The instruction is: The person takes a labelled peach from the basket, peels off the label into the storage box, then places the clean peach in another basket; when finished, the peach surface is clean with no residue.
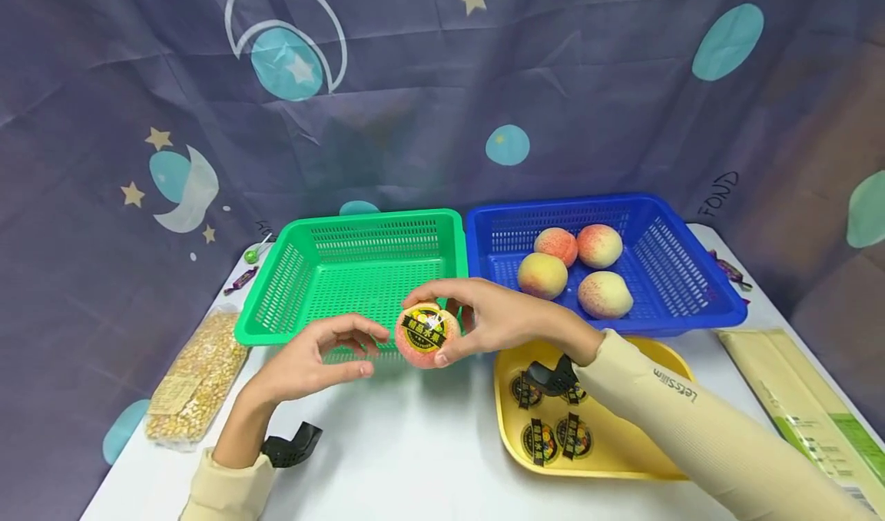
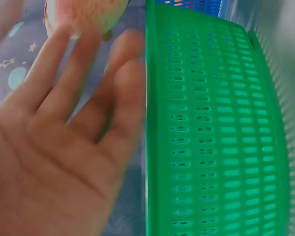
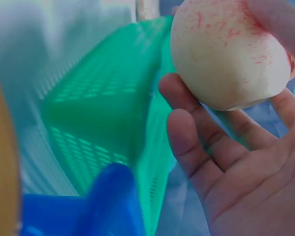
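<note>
My right hand (image 1: 494, 317) holds a peach (image 1: 408, 352) between thumb and fingers, above the white table. A round black-and-gold sticker (image 1: 425, 329) sits on the peach's side facing me. In the right wrist view the pale underside of the peach (image 3: 226, 59) shows red flecks. Just left of the fruit, my left hand (image 1: 321, 356) has its fingers loosely bent and holds nothing. Its fingertips overlap the peach (image 2: 86, 14) in the left wrist view; whether they touch it I cannot tell.
Behind my hands stand a green basket (image 1: 353, 275) and a blue basket (image 1: 681, 275) with several peaches (image 1: 542, 275). A yellow tray (image 1: 622, 452) at front right holds several stickers (image 1: 539, 440). A bag of kernels (image 1: 200, 375) lies left, a flat beige package (image 1: 795, 398) right.
</note>
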Demonstrator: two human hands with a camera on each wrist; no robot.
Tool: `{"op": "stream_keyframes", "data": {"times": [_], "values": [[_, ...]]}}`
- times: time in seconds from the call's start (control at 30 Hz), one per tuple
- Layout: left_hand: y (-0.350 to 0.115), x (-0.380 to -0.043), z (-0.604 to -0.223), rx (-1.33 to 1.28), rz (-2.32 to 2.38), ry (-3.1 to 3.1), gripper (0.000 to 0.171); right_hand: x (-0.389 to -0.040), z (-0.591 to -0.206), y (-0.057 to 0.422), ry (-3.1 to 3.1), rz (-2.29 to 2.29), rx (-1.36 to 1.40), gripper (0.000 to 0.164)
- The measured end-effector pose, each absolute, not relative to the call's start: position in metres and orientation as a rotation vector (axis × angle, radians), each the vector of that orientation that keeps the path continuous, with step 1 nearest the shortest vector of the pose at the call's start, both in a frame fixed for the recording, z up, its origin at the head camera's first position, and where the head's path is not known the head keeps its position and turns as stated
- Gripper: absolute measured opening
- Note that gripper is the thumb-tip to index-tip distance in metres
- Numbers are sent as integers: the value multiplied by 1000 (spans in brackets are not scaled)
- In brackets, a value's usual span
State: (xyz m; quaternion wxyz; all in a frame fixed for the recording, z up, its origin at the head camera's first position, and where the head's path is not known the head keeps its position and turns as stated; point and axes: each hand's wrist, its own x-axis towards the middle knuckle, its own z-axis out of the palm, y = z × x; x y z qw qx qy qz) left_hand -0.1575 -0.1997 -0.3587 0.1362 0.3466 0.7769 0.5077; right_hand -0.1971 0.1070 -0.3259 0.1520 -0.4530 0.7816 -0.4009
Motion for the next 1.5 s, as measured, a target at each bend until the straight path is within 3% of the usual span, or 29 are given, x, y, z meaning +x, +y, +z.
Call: {"op": "stream_keyframes", "data": {"times": [0.27,0.5,0.73,1.23,1.5], "values": [[-196,-159,-385,884,1122,2110,49,-178,-343,103,2112,-1101,-1358,67],[-192,-160,-404,769,1116,2138,63,-173,-369,99,2138,-863,-1288,67],[-187,-159,-414,754,1107,2204,64,-169,-388,92,2187,-699,-1257,68],[-153,-158,-430,752,1132,2282,85,-153,-386,101,2552,-462,-1356,70],[-136,-160,-438,816,1155,2263,79,-145,-386,113,2594,-529,-1409,72]]}}
